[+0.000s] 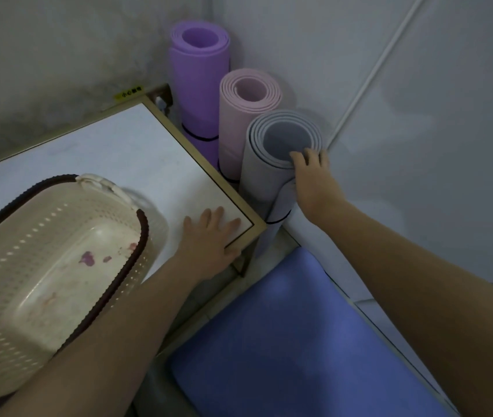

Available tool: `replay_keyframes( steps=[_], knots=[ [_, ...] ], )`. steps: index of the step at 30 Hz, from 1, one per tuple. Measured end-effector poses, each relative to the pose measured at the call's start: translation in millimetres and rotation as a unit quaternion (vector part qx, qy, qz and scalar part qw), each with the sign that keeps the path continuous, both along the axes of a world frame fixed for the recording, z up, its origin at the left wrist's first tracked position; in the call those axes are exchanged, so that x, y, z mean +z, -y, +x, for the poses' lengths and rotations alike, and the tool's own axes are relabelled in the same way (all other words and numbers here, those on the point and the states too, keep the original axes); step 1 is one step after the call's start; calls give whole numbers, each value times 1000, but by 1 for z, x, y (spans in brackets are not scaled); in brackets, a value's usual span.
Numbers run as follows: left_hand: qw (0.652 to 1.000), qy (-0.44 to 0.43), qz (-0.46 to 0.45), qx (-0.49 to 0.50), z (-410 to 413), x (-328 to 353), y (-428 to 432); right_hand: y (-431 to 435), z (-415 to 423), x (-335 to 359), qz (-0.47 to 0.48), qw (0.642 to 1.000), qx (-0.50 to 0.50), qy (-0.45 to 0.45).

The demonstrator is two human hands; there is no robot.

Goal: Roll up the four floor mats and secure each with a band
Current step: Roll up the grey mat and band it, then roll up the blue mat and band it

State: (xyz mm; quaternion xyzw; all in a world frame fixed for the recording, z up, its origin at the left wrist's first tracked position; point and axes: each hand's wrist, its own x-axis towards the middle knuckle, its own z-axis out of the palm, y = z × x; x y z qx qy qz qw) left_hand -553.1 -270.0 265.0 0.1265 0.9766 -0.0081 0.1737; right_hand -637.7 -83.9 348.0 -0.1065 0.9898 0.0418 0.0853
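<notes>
Three rolled mats stand upright in the corner between the table and the wall: a purple mat [198, 73], a pink mat [239, 115] and a grey mat [265, 176]. A black band rings each one low down. My right hand [314, 179] grips the top rim of the grey mat, fingers hooked over its edge. A blue mat [293, 341] lies flat on the floor below. My left hand [213, 236] rests flat on the table's near corner, fingers spread.
A white table with a gold frame [179, 130] fills the left. On it sits a beige perforated basket [52, 260] with a dark rim. Grey walls close in the corner, and a white cable duct [368, 79] runs along the right wall.
</notes>
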Motion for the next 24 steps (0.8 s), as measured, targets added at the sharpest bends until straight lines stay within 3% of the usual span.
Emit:
replay_keyframes(
  steps=[4, 10, 14, 18, 24],
  knots=[
    [1000, -6, 1, 3, 4, -3, -3, -3, -1, -7, 16, 1000, 14, -19],
    [999, -52, -2, 12, 18, -4, -13, -19, 13, -19, -156, 986, -12, -58],
    [992, -105, 18, -64, 32, -4, -33, -44, 40, -44, -225, 967, 10, -118],
    [974, -99, 22, -201, 74, -49, -66, -82, 79, -97, -167, 982, 14, -82],
    [984, 67, -75, -149, 140, -160, -87, -144, 148, -216, -39, 993, 36, 106]
  ],
)
